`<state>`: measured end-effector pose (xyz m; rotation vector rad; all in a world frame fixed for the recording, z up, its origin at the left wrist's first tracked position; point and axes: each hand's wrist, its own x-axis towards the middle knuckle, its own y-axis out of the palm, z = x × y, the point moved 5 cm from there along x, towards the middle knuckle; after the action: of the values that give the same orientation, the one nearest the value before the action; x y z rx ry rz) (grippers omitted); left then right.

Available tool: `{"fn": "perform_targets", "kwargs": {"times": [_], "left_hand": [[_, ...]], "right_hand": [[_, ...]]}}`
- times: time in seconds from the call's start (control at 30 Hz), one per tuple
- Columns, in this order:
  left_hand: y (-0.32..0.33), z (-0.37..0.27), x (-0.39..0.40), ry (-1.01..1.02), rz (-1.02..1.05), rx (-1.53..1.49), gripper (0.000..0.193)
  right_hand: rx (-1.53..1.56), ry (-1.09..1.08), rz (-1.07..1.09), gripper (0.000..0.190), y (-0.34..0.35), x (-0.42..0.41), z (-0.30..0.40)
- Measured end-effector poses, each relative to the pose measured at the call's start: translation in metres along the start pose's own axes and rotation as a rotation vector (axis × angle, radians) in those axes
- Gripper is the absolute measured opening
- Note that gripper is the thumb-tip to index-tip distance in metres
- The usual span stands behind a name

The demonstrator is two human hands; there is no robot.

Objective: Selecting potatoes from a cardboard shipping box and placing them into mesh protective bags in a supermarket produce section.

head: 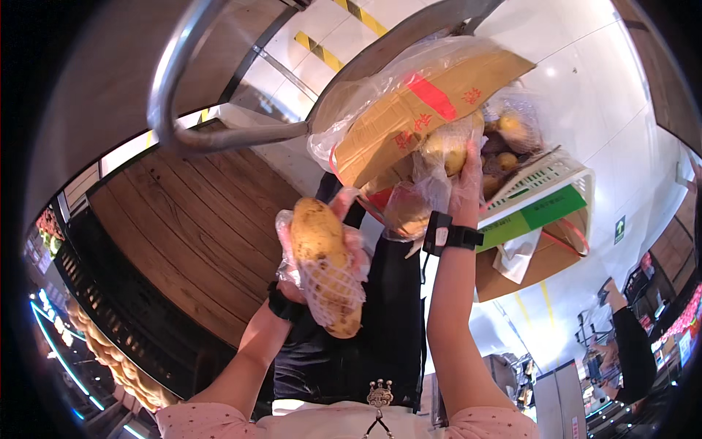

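A large, dirt-specked potato [317,228] rests in my left hand [355,247], which wears a clear plastic glove. White foam netting [326,282] covers its middle, and both ends stick out bare. My right hand [469,175], also in a clear glove, reaches into a white plastic crate [584,186] and grips another potato [436,151] with foam netting around it. My fingers there are partly hidden. More potatoes [507,161] lie deeper in the crate, some netted. A cardboard sheet [378,134] with red writing and a clear plastic liner [332,129] rise at the far side.
A bent metal tube handle [214,140] stands at the upper left. Left of my legs is a wooden slatted surface [203,230], with a black crate edge [126,324] beyond it. A green label [535,217] hangs on the crate. Another person [633,345] is at the lower right.
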<state>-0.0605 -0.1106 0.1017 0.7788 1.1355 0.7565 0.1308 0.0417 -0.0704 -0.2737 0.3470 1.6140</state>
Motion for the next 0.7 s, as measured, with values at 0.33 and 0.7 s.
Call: {"fn": "perform_targets", "kwargs": {"times": [0.33,0.7], "left_hand": [[0.064,0.03,-0.138,0.36,0.345,-0.092,0.072],[0.098,0.069,-0.354,1.104,0.478,-0.149,0.065]], "right_hand": [[0.271,-0.1,-0.146,0.052,0.04,-0.065,0.158],[0.133,-0.273,0.271,0.053,0.099,-0.197,0.312]]}}
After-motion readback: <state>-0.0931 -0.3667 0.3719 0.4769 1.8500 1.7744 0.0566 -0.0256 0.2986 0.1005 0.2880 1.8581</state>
